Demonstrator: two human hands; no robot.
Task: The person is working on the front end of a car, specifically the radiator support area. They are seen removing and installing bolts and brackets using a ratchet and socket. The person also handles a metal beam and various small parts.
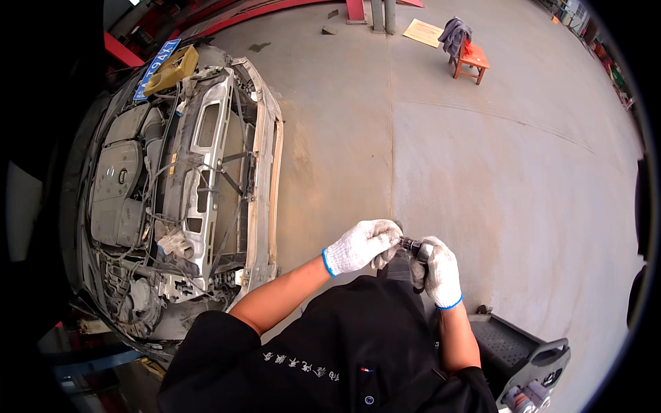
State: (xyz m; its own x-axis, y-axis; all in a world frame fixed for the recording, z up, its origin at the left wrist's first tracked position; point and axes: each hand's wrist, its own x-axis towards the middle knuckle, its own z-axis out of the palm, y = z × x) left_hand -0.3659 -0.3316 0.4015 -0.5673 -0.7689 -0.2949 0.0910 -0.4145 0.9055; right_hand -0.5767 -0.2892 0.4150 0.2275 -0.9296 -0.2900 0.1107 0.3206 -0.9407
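Both of my hands wear white knit gloves with blue cuffs and meet in front of my body. My right hand point(438, 270) is wrapped round a dark hand tool point(412, 246) with a ribbed, narrow nose pointing left. At the tip of that nose, my left hand point(365, 246) is closed in a pinch. Whatever the left fingers hold there is hidden by the glove. The lower part of the tool is mostly covered by my right hand.
At left stands a car point(118, 175) with its front end stripped and the bumper beam point(270, 158) exposed. A dark tool cart point(506, 337) carrying spray cans is at lower right. Farther off are a small wooden chair point(475, 60) draped with cloth and a yellow board point(423, 32).
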